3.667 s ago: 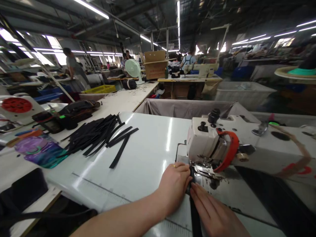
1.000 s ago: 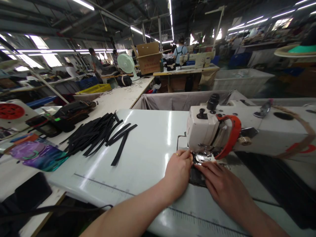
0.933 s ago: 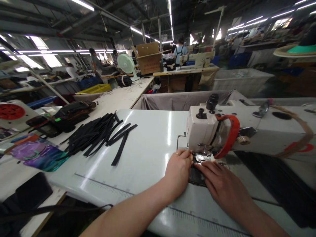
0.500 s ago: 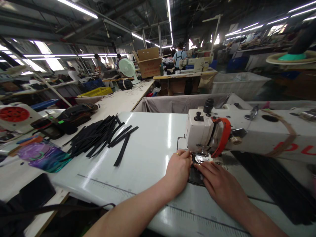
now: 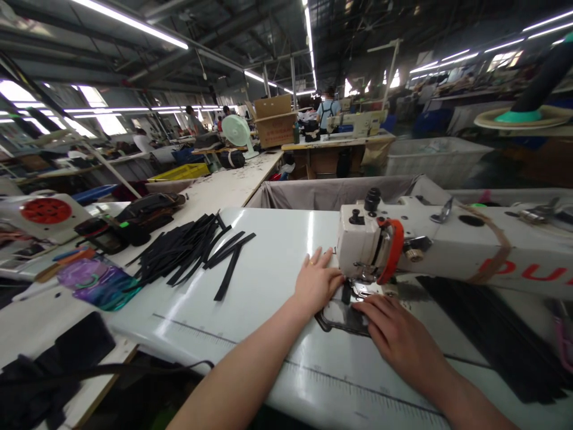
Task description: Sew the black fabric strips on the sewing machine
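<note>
The white sewing machine [image 5: 358, 236] stands before me, its metal presser foot [image 5: 362, 289] low over the bed. Under and in front of the foot lies a black-edged panel [image 5: 342, 316] with a shiny greyish middle. My left hand [image 5: 316, 280] rests left of the needle area, fingers spread on the table and thumb pointing at the foot. A ring shows on one finger. With its fingers together, my right hand [image 5: 391, 322] holds the panel's right side close to the foot; its thumb is hidden. A short dark strip [image 5: 346, 294] shows beside the foot.
Loose black strips [image 5: 179, 254] are heaped on the table's left. Long black pieces [image 5: 487, 334] lie under the machine arm. A purple-teal pouch [image 5: 96, 280] and another machine [image 5: 45, 209] are further left. Beyond stand a fan [image 5: 237, 131], a carton [image 5: 274, 122] and a person [image 5: 329, 110].
My left hand has let go of the panel and moved slightly left and up, its fingers spreading. More of the panel now shows. My right hand stays by the foot. The view has shifted slightly.
</note>
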`<state>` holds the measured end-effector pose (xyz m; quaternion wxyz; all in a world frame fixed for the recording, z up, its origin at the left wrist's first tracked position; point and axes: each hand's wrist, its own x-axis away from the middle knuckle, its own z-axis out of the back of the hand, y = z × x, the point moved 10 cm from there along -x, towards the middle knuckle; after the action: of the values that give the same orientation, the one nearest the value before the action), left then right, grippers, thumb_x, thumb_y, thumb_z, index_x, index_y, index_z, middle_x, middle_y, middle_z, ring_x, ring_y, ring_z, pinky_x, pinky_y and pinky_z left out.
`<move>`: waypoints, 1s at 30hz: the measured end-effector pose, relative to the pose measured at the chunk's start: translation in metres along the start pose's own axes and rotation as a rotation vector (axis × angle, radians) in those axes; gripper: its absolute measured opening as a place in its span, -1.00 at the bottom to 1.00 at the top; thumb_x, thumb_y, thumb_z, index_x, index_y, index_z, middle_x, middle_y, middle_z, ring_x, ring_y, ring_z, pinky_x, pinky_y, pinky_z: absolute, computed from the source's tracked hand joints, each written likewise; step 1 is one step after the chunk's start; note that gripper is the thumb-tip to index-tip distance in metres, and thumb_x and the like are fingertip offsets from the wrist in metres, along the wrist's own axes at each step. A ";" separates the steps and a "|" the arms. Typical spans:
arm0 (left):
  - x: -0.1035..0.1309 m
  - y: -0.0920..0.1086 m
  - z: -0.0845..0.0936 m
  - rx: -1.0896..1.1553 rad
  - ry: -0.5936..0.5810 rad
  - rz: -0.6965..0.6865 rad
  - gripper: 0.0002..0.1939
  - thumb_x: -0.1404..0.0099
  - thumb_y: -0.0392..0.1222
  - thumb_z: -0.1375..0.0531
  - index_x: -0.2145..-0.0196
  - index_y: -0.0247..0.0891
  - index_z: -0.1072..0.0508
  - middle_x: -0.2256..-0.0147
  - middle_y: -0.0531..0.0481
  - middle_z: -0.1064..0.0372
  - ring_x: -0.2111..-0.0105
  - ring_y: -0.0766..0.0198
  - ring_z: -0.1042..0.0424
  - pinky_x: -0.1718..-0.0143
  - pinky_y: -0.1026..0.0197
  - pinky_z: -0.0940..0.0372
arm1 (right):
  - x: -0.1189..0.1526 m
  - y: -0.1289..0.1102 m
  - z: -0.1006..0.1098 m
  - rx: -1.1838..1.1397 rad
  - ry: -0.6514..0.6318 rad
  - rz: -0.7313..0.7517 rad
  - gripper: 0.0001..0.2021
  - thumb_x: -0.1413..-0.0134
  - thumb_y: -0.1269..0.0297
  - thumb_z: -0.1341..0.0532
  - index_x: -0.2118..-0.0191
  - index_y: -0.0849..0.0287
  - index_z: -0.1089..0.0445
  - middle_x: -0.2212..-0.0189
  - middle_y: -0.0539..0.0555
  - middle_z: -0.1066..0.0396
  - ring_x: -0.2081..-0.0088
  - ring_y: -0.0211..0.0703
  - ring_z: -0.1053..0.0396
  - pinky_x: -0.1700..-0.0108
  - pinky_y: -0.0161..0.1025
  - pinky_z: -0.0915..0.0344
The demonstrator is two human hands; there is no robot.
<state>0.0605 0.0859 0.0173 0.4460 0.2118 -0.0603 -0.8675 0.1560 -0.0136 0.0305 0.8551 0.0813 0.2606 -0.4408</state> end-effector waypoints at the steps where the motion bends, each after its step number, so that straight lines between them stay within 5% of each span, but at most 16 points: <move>1: 0.000 -0.003 0.005 -0.042 0.029 0.025 -0.82 -0.37 -0.08 -0.15 0.21 -0.15 -0.52 -0.11 -0.07 -0.30 -0.27 -0.07 -0.04 -0.25 -0.30 0.02 | 0.000 0.000 0.001 -0.008 0.001 -0.004 -0.71 -0.16 0.49 -0.03 0.06 0.17 -0.38 0.18 0.13 -0.46 0.15 -0.05 -0.40 0.10 -0.07 -0.37; 4: -0.001 0.001 0.007 -0.088 0.042 -0.035 -0.82 -0.36 -0.14 -0.16 0.14 -0.21 -0.49 -0.17 -0.11 -0.24 -0.28 -0.01 -0.02 -0.29 -0.22 0.06 | 0.000 0.000 0.002 -0.019 -0.003 -0.014 -0.71 -0.15 0.50 -0.04 0.07 0.15 -0.38 0.18 0.13 -0.46 0.13 -0.05 -0.40 0.08 -0.07 -0.38; 8: -0.003 0.010 -0.012 -0.010 -0.113 -0.160 -0.79 -0.41 -0.18 -0.08 0.18 -0.18 -0.52 -0.07 -0.08 -0.34 -0.19 0.08 -0.18 -0.26 -0.15 -0.05 | -0.001 0.000 0.000 -0.035 -0.019 -0.025 -0.72 -0.14 0.50 -0.04 0.09 0.14 -0.39 0.19 0.12 -0.45 0.15 -0.06 -0.40 0.10 -0.09 -0.40; 14: -0.001 -0.014 0.020 -0.190 0.041 0.124 -0.84 -0.34 -0.15 -0.19 0.26 -0.23 -0.54 -0.02 -0.12 -0.39 -0.13 -0.04 -0.25 -0.22 -0.27 -0.03 | -0.001 0.002 0.002 -0.037 -0.007 -0.034 -0.71 -0.16 0.50 -0.02 0.10 0.14 -0.39 0.20 0.14 -0.46 0.15 -0.05 -0.42 0.12 -0.07 -0.42; 18: 0.014 0.018 0.008 -0.030 -0.108 0.001 -0.77 -0.35 -0.17 -0.16 0.40 -0.30 -0.51 0.30 -0.09 -0.47 0.22 0.15 -0.41 0.08 0.10 -0.33 | 0.000 0.001 0.004 -0.040 0.025 -0.009 -0.69 -0.20 0.46 -0.05 -0.03 0.17 -0.35 0.09 0.17 -0.45 0.08 -0.04 -0.42 0.05 -0.04 -0.42; 21: 0.025 0.035 0.007 0.112 -0.115 -0.067 -0.83 -0.35 -0.22 -0.16 0.37 -0.28 -0.51 0.27 -0.06 -0.47 0.20 0.19 -0.40 0.11 0.17 -0.34 | 0.000 0.001 0.002 -0.079 0.022 0.019 -0.71 -0.22 0.44 -0.09 -0.03 0.16 -0.36 0.08 0.15 -0.46 0.07 -0.06 -0.41 0.02 -0.05 -0.41; 30: 0.027 0.040 0.004 0.222 -0.150 -0.116 -0.88 -0.31 -0.31 -0.20 0.40 -0.29 -0.50 0.20 -0.05 -0.51 0.11 0.17 -0.42 -0.05 0.15 -0.30 | 0.004 0.003 -0.001 -0.170 0.003 0.011 -0.78 -0.22 0.37 -0.16 0.05 0.12 -0.44 0.10 0.12 -0.48 0.09 -0.10 -0.43 0.03 -0.08 -0.42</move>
<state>0.0747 0.0401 0.0245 0.3631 0.1976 -0.1768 -0.8932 0.1604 -0.0143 0.0268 0.8610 0.0103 0.2978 -0.4122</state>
